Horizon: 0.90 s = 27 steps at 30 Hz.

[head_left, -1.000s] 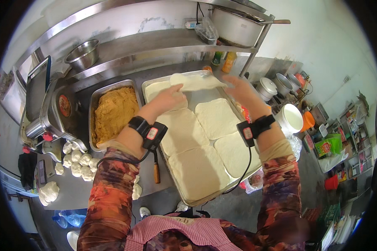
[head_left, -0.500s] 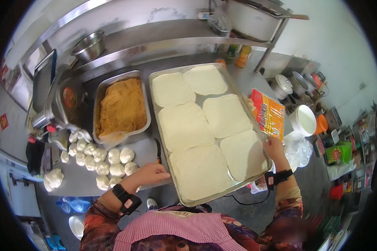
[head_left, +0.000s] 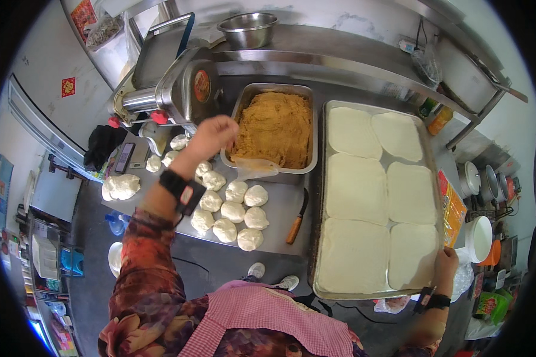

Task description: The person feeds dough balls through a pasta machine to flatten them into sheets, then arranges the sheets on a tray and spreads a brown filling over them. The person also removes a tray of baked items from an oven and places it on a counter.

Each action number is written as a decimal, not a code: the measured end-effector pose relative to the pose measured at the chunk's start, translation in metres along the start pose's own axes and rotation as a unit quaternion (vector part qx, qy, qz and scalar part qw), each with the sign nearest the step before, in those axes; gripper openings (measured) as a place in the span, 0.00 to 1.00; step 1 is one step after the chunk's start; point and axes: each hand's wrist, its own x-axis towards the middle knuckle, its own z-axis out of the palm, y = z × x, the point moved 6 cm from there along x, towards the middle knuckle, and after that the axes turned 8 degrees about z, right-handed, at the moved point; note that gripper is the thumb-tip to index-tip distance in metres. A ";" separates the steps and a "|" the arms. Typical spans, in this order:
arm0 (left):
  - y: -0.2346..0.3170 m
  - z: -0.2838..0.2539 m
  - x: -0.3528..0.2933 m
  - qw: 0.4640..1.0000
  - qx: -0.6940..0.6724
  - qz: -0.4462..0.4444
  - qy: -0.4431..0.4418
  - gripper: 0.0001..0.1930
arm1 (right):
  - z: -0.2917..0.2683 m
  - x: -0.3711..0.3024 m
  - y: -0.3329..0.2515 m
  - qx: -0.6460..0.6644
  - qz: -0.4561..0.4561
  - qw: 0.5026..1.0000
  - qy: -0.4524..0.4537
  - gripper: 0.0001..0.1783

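Note:
My right hand [head_left: 445,265] grips the near right edge of a big baking tray [head_left: 369,294]. Several flat, pale dough sheets [head_left: 355,187] lie side by side in it. My left hand [head_left: 217,135] is raised at the left rim of a metal pan [head_left: 314,131], fingers curled in, with nothing visible in them. Crumbly brown filling [head_left: 277,119] fills that pan, and a clear plastic piece [head_left: 256,169] rests at its near edge. Several dough balls [head_left: 233,211] sit on the metal table below my left hand; my forearm covers some. A wooden-handled knife [head_left: 294,229] lies between balls and tray.
A metal roller machine [head_left: 187,89] stands left of the pan. A larger dough lump [head_left: 121,187] and a phone [head_left: 125,156] are at the table's left end. A steel bowl [head_left: 248,31] stands on the shelf behind. An orange-red package [head_left: 452,208] is right of the tray.
My left hand has left the baking tray's near left side and moved up and left to the filling pan. My right hand stays on the tray's edge. The view has swung left.

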 end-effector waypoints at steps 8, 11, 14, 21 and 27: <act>-0.040 -0.045 0.114 0.814 0.559 0.131 -0.087 0.12 | -0.032 -0.015 0.064 0.132 0.062 0.988 -0.049 0.13; -0.073 -0.039 0.137 0.697 0.686 0.019 -0.207 0.14 | -0.046 -0.027 0.108 0.182 0.085 0.979 -0.035 0.11; -0.096 -0.035 0.151 0.590 0.753 -0.050 -0.287 0.14 | -0.058 -0.056 0.142 0.211 0.127 0.969 -0.031 0.11; -0.123 -0.044 0.173 0.476 0.815 -0.105 -0.314 0.24 | -0.058 -0.142 0.141 0.312 0.192 0.930 -0.009 0.09; -0.134 -0.043 0.182 0.462 0.822 -0.104 -0.317 0.21 | -0.049 -0.182 0.131 0.315 0.223 0.922 0.025 0.10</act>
